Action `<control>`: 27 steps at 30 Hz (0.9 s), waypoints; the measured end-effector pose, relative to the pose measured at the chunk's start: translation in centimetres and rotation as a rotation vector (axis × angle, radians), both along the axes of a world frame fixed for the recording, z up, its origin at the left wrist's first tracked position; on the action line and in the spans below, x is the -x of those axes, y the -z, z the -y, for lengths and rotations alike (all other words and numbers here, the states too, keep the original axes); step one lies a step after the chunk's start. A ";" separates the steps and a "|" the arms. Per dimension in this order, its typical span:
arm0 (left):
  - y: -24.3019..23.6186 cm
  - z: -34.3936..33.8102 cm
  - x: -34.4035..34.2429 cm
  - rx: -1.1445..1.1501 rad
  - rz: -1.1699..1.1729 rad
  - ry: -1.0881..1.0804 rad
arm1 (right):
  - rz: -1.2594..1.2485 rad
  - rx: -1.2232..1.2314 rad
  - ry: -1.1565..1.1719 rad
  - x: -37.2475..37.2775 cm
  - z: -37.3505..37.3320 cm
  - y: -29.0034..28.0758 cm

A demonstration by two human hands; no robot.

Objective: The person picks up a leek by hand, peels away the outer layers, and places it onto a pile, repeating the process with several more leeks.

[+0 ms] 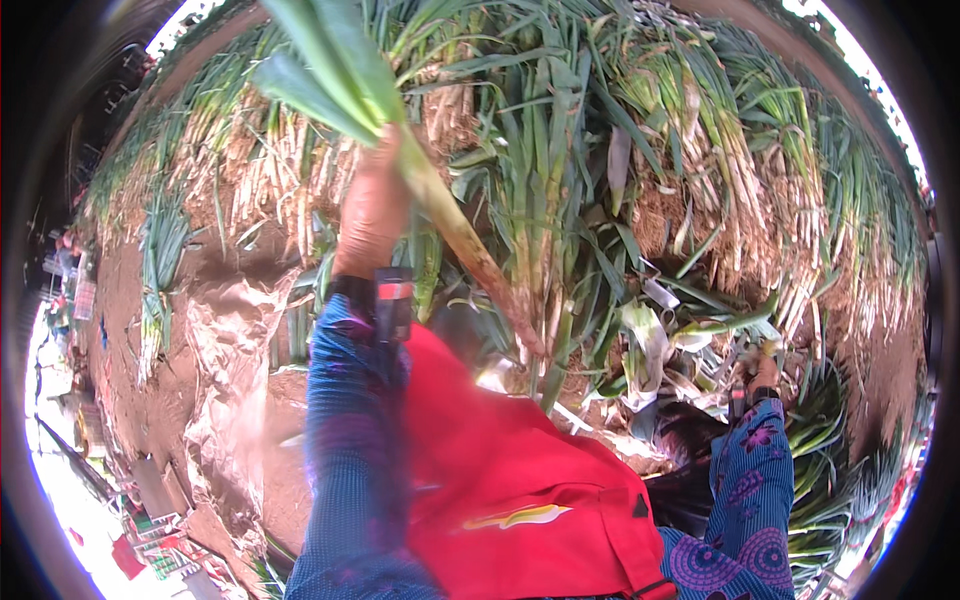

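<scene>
Red apron (500,480) hangs closest, below both hands. Left hand (372,205) is clenched around a long leek (450,220), raised up. Right hand (762,368) reaches low among trimmings; its grip can't be told. Beyond them lie heaped leeks (640,130).

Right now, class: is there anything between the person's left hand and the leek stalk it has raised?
Nothing visible. The left hand is closed directly around the leek stalk, just below its green leaves, with the rooted end pointing down toward the red apron. The right hand is low among loose leaves, apart from it.
</scene>
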State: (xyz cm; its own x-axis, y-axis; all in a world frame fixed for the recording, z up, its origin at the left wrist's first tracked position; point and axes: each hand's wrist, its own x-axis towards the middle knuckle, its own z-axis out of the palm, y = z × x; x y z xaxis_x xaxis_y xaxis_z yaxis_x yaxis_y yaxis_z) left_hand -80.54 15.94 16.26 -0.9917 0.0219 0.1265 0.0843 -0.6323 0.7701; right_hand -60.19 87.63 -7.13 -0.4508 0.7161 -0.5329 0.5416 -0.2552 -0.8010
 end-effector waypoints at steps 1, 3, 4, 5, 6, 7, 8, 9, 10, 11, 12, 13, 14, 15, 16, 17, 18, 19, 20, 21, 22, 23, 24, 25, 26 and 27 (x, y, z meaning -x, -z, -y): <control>0.8 1.2 0.8 0.203 0.063 -0.064 | 0.279 -0.089 -0.293 1.9 2.5 0.3; 0.6 -0.7 -0.2 0.209 0.078 -0.018 | 0.469 -0.682 -0.931 6.6 12.2 -1.3; 0.5 -2.4 -0.1 0.212 0.073 0.018 | 0.224 -0.850 -0.874 7.6 15.8 -2.4; 0.7 -2.9 -0.4 0.240 0.080 0.035 | 0.184 -0.662 -0.938 10.3 22.2 -5.8; 0.6 -4.8 -0.2 0.212 0.074 0.060 | -0.115 -0.500 -0.966 11.4 25.0 -7.1; 0.9 -5.0 -0.2 0.233 0.128 0.078 | -0.222 -0.392 -1.015 12.6 30.7 -10.2; 1.1 -4.8 -0.4 0.240 0.143 0.070 | -0.309 -0.174 -1.069 12.7 37.0 -14.4; 1.1 -6.6 -0.1 0.217 0.142 0.103 | -0.523 -0.113 -1.089 13.0 38.9 -14.5; 1.3 -7.2 0.0 0.215 0.145 0.110 | -0.580 -0.096 -1.098 13.0 41.9 -15.7; 1.5 -7.5 0.0 0.215 0.141 0.103 | -0.638 -0.072 -1.111 13.0 44.6 -16.9; 1.6 -7.7 0.0 0.216 0.135 0.092 | -0.636 -0.066 -1.112 13.1 46.3 -17.3; 1.3 -8.1 -0.2 0.199 0.129 0.096 | -0.639 -0.182 -1.099 13.0 47.5 -18.1; 1.2 -8.6 -0.3 0.178 0.158 0.085 | -0.642 -0.281 -1.082 13.1 48.0 -18.2; 1.2 -9.0 -0.4 0.157 0.187 0.072 | -0.637 -0.282 -1.082 13.0 48.3 -18.1; 1.3 -9.2 -0.3 0.135 0.150 0.068 | -0.621 -0.378 -1.034 13.0 48.6 -17.9; 1.4 -9.5 -0.3 0.131 0.152 0.067 | -0.605 -0.473 -0.986 13.0 48.7 -17.8; 1.5 -9.7 -0.3 0.118 0.156 0.041 | -0.602 -0.477 -0.991 13.0 48.8 -17.5; 1.5 -9.8 -0.4 0.106 0.160 0.015 | -0.640 -0.567 -0.965 13.0 48.9 -17.2; 1.6 -9.6 -0.3 0.100 0.161 0.013 | -0.676 -0.657 -0.937 12.9 49.1 -17.2; 1.6 -9.5 -0.3 0.100 0.162 0.000 | -0.675 -0.660 -0.942 12.8 49.2 -17.3; 1.7 -9.4 -0.3 0.099 0.162 -0.013 | -0.639 -0.656 -0.950 12.6 49.3 -17.4; 1.8 -9.3 -0.2 0.093 0.161 -0.015 | -0.604 -0.653 -0.957 12.5 49.3 -17.7; 2.0 -9.2 -0.2 0.071 0.171 -0.030 | -0.603 -0.657 -0.961 12.5 49.3 -17.8; 2.1 -9.2 -0.2 0.049 0.181 -0.045 | -0.592 -0.599 -0.978 12.4 49.3 -17.9; 2.2 -9.2 -0.2 0.045 0.181 -0.045 | -0.579 -0.541 -0.992 12.4 49.2 -18.0; 2.3 -9.3 -0.1 0.025 0.185 -0.079 | -0.578 -0.545 -0.994 12.5 49.1 -18.0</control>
State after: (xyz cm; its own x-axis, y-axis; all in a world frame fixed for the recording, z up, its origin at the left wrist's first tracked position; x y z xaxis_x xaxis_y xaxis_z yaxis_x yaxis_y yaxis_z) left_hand -80.39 25.24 14.00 -0.9968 -0.0558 -0.0572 -0.0113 -0.6098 0.7925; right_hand -72.66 38.53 10.86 -0.9845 0.0007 0.1753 -0.1521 0.4938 -0.8562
